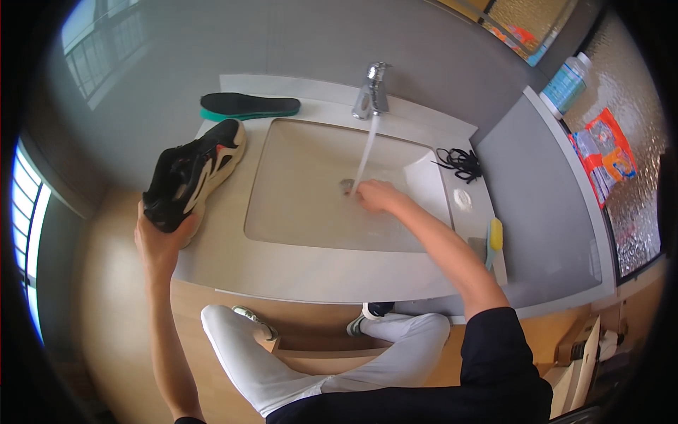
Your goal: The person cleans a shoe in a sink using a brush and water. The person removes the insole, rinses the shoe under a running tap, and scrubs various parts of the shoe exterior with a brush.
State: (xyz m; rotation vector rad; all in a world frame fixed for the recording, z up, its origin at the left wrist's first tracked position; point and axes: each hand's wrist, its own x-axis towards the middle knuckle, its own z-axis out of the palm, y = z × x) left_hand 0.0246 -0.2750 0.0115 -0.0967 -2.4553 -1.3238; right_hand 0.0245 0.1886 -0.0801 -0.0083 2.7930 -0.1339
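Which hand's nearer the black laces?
Right. The right hand is in the sink by the running water, left of the laces. The left hand is farther, past the sink's left side, holding the shoe.

Looks like a home bathrm, & I'm by its wash area: white rect. basin (296, 205) w/ chrome tap (370, 93) running, set in pale counter (282, 272) against grey wall (311, 42); textured-glass panel (639, 237) w/ bottle (567, 86) beside it to the R, barred window (27, 219) far L.

No legible text (bottle label (565, 86) blurry)
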